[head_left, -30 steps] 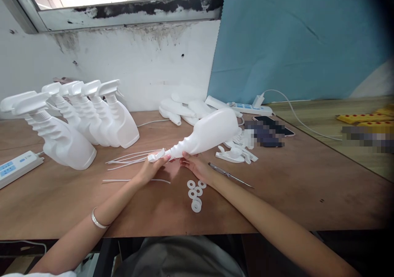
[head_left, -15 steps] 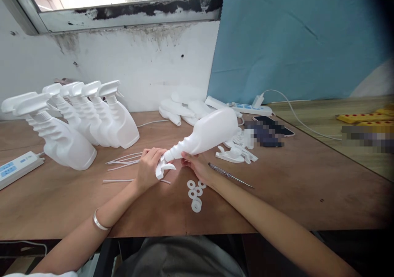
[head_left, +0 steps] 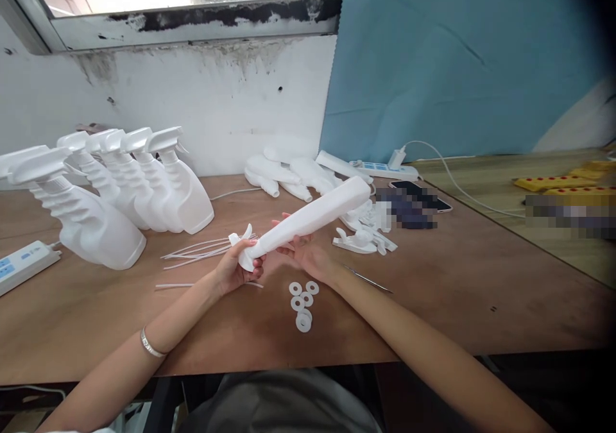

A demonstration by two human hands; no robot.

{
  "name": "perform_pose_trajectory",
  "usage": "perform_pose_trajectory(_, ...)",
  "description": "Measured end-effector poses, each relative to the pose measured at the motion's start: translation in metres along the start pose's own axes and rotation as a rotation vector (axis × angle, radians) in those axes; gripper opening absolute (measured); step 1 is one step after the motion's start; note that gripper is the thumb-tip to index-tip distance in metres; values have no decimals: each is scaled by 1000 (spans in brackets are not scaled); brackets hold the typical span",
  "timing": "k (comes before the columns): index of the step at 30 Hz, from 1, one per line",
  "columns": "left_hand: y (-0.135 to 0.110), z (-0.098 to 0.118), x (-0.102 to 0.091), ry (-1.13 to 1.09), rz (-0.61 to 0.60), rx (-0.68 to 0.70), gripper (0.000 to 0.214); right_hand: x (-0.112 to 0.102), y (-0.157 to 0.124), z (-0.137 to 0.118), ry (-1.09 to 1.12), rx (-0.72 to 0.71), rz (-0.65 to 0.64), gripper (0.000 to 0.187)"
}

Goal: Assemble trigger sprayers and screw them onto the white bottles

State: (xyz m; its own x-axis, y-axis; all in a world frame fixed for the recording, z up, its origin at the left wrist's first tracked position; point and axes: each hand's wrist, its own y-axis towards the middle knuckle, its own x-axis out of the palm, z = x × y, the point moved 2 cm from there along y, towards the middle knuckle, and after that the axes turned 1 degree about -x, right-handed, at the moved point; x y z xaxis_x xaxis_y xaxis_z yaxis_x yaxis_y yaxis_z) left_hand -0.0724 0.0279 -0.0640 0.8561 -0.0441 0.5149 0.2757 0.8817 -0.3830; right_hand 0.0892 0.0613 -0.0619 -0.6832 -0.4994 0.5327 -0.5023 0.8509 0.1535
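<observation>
A white spray bottle [head_left: 312, 215] is held tilted above the table, its narrow side toward me and its base up to the right. My left hand [head_left: 235, 269] is closed around the spray head [head_left: 246, 261] at the lower left end, the trigger [head_left: 248, 231] pointing up. Under and behind the bottle's neck is my right hand [head_left: 310, 256], fingers spread loosely around it; the bottle hides part of them. Several white ring washers [head_left: 303, 321] lie on the table below my right hand. Thin white tubes [head_left: 192, 253] lie behind and beneath my left hand.
Several spray bottles with heads [head_left: 106, 221] stand at the left, beside a power strip [head_left: 29, 266]. Headless bottles [head_left: 267, 173] lie near the wall. White spray heads [head_left: 363, 237], a screwdriver [head_left: 370, 280] and a phone [head_left: 423, 195] are at the right.
The bottle has turned about its length, from broad side to narrow side, and its trigger has swung from below to above. My left wrist has rolled; my right fingers have spread.
</observation>
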Motion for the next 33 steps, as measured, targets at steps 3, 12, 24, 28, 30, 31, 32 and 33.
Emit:
perform_pose_trajectory(3,0,-2,1,63,9,86,19,-1,-1,2,-4,-5,10,36)
perform_pose_trajectory(12,-4,2,2,565,104,382,37,-6,3,14,136,35,96,28)
perform_pose_trajectory(24,-17,8,6,1146,228,789,27,-7,4,13,133,103,84,42)
perform_pose_trajectory(28,-17,7,8,1111,231,753,27,-8,5,13,107,96,94,40)
perform_pose_trajectory(30,-14,6,7,1063,252,699,30,-7,6,16,34,70,132,39)
perform_pose_trajectory(31,-13,6,6,1031,260,673,31,-6,6,18,-31,51,148,38)
perform_pose_trajectory(32,-11,5,5,989,260,648,32,-5,5,20,-117,22,167,39)
perform_pose_trajectory(33,-10,5,4,937,255,625,33,-4,4,21,-229,-15,183,40)
